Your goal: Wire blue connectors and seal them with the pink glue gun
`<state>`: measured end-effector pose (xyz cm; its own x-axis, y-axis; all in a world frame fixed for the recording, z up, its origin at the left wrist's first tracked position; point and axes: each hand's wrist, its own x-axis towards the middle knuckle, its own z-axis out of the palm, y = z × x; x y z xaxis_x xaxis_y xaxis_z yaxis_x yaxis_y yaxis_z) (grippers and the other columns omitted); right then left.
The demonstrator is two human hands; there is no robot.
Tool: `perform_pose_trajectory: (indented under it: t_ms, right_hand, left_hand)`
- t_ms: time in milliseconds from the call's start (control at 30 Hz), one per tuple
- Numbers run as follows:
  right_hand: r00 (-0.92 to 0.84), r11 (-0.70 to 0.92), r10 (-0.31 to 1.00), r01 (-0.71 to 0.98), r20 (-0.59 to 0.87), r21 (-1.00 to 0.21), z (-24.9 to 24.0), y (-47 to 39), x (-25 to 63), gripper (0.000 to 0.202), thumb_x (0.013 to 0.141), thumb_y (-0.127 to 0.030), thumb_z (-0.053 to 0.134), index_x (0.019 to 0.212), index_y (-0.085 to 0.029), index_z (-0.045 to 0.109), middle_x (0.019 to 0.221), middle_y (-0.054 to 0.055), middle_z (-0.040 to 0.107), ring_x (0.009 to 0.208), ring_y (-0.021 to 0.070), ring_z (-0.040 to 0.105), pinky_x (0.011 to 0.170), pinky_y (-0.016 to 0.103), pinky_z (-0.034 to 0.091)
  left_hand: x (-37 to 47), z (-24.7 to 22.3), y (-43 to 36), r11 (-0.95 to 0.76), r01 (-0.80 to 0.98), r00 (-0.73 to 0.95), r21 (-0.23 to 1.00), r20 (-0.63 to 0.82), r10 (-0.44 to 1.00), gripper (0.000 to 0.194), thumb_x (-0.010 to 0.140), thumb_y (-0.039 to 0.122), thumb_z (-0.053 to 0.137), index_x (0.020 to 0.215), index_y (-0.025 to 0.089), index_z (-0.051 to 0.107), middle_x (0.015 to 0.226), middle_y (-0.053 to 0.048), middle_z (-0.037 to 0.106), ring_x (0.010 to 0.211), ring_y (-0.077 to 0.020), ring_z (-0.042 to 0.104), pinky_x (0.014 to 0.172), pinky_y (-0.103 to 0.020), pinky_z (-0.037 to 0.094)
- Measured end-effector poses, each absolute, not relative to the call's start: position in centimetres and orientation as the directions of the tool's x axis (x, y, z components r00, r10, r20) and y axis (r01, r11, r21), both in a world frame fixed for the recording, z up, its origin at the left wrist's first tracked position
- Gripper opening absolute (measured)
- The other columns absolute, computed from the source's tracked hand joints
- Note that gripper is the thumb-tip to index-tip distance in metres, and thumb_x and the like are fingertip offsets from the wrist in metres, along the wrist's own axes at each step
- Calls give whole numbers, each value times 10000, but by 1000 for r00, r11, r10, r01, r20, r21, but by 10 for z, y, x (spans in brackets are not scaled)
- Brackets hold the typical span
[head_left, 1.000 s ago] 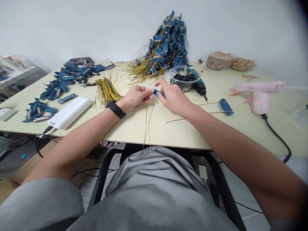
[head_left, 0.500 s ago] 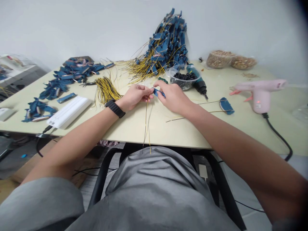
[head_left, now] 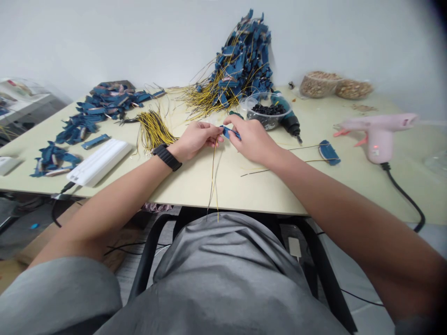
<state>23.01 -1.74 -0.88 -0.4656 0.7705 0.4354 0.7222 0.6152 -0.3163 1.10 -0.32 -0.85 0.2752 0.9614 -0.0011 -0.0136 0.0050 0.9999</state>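
Between my fingertips above the table is a small blue strip-like piece [head_left: 226, 132], partly covered by my fingers. My right hand [head_left: 254, 140] grips its right part, with the index finger arched over the top. At its left end my left hand [head_left: 198, 139] is closed in a pinch, where a thin yellow and black wire pair [head_left: 213, 179] hangs down past the table edge. The exact contact under my left fingertips is too small to make out. Beyond my right forearm lies another blue piece [head_left: 328, 153] with two wires.
A wire bundle [head_left: 155, 130] and a white power-bank-like box [head_left: 99, 164] lie left, near blue pieces [head_left: 101, 107]. Behind my hands stand a large wired blue pile [head_left: 244, 60], a tub of black parts [head_left: 268, 111] and a power drill [head_left: 289, 122]. A pink glue gun [head_left: 380, 135] is right.
Almost nothing differs. My hands stay on the blue piece with only slight finger shifts, and the hanging wires sway a little.
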Motion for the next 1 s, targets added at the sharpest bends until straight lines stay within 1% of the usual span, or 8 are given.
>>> perform_pose_trajectory:
  t_ms: [200,333,467,567,667,767,900,1000]
  right_hand:
    - [-461,613,771,722,439,-320,-8,-18,228,432,1162,-99,588,1557,-123,760,1178,187,869,1089,348,819,972,422,552]
    - [-460,617,772,710,439,-340,-7,-18,228,418,1163,-85,598,1542,-145,764,1163,168,864,1082,335,815,988,422,560]
    - [-449,612,776,708,443,-353,-6,-19,229,407,1166,-88,619,1536,-168,767,1152,155,860,1050,322,812,980,417,560]
    - [-444,612,774,707,452,-353,-4,-20,230,411,1169,-102,606,1542,-175,763,1157,153,863,1028,314,808,977,416,565]
    - [-450,616,771,708,451,-346,-4,-20,230,422,1165,-126,584,1546,-185,753,1156,153,863,1033,317,805,987,422,572]
    - [-463,618,768,717,442,-323,-4,-20,229,423,1156,-151,572,1539,-203,744,1157,152,864,1043,326,799,990,431,576]
    - [-467,617,768,723,438,-310,-5,-19,228,411,1158,-158,561,1527,-201,738,1164,158,864,1044,325,794,997,434,572]
    - [-469,617,768,725,435,-307,-5,-19,228,393,1163,-169,556,1507,-202,743,1170,158,867,1037,325,790,993,437,572]
  left_hand:
    - [11,-12,-2,2,-37,277,999,8,961,404,1104,87,772,707,157,784,732,-42,799,611,-71,675,646,-186,551]
    - [12,-10,-4,4,-16,273,1000,0,962,440,1125,97,750,691,168,742,702,-36,775,604,-83,670,639,-206,547]
    - [16,-3,-10,-10,26,236,1000,4,972,450,1142,69,696,706,180,690,663,-13,731,581,-92,648,628,-226,543]
    - [19,1,-14,-38,42,178,998,30,984,376,1151,76,701,789,171,734,769,-22,802,588,-83,633,626,-222,541]
    - [21,2,-16,-56,30,191,998,49,980,336,1149,66,672,852,155,800,898,-33,858,639,-74,683,693,-209,585]
    - [23,3,-19,-42,10,222,999,39,974,375,1147,49,629,839,143,821,864,-34,836,654,-84,713,758,-224,629]
    - [26,4,-22,-23,-38,228,999,31,973,418,1164,47,617,804,138,810,757,-12,756,660,-82,706,804,-228,653]
    - [28,4,-23,-13,-63,232,998,27,972,429,1174,48,622,791,132,797,787,-21,779,658,-67,708,817,-217,657]
